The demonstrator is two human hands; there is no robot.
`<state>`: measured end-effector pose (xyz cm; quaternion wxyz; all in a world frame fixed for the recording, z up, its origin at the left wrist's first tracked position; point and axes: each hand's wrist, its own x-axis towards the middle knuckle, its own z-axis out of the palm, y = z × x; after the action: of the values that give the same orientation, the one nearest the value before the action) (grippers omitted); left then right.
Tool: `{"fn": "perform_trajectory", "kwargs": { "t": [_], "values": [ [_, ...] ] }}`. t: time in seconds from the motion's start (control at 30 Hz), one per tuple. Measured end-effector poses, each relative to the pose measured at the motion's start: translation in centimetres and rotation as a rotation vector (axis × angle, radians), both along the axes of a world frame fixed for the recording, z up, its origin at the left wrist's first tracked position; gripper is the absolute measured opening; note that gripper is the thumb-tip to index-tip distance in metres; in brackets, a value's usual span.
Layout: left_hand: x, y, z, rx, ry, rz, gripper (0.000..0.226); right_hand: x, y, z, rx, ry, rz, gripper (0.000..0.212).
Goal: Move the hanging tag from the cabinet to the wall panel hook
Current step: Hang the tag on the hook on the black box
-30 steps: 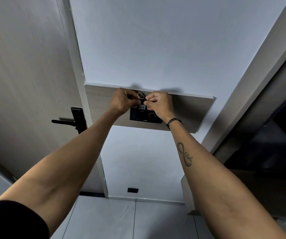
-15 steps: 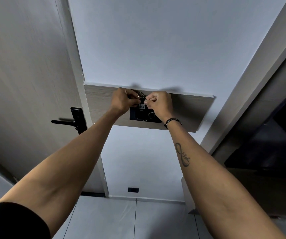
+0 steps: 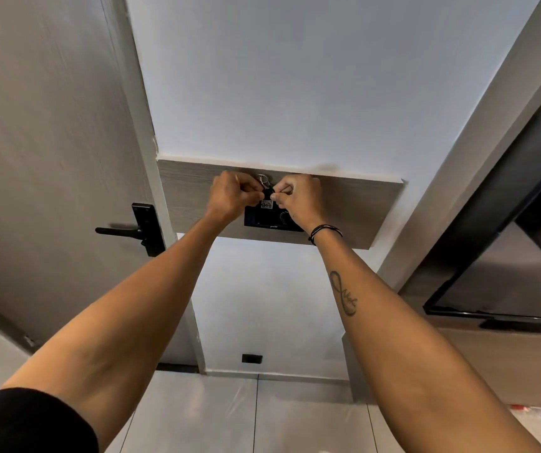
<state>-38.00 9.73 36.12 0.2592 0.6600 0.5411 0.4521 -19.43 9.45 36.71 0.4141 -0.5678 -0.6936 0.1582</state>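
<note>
A wood-grain wall panel (image 3: 360,204) runs across the pale wall. Near its top edge a metal ring (image 3: 263,180) sits at the hook spot; the hook itself is hidden behind it. Below the ring hangs the small tag (image 3: 266,204) with a white label. My left hand (image 3: 233,196) and my right hand (image 3: 300,197) are raised side by side against the panel, both pinching the dark strap between ring and tag. A black control unit (image 3: 270,220) is mounted on the panel just under the tag.
A grey door with a black lever handle (image 3: 122,230) stands to the left. At the right hangs a dark flat screen (image 3: 507,289) above a wooden cabinet (image 3: 507,364). A black wall socket (image 3: 252,358) sits low, above the tiled floor (image 3: 230,416).
Both hands stay pinched on the tag's strap at the ring, with only tiny finger shifts. The view has tilted slightly.
</note>
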Motion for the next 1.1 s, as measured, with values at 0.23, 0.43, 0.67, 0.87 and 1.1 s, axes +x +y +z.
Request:
{"fn": "perform_trajectory", "kwargs": {
  "t": [0.23,0.43,0.67,0.87,1.1],
  "values": [
    [0.3,-0.6,0.6,-0.005,0.045,0.024,0.010,-0.1,-0.3,0.4,0.001,-0.062,0.012,0.009],
    [0.8,-1.4,1.0,0.000,0.106,0.055,0.009,0.0,-1.1,0.9,0.015,-0.132,0.016,0.006],
    [0.3,-2.3,1.1,0.128,0.322,0.102,0.009,0.7,-2.3,1.3,0.091,-0.329,0.036,0.011],
    [-0.9,-3.2,-0.3,0.373,0.575,0.215,0.023,2.4,-3.1,-0.1,0.213,-0.467,-0.077,0.018],
    [-1.8,-3.8,-1.1,0.497,0.707,0.261,0.038,4.0,-3.9,-1.2,0.369,-0.570,-0.206,0.035]
  ]
}}
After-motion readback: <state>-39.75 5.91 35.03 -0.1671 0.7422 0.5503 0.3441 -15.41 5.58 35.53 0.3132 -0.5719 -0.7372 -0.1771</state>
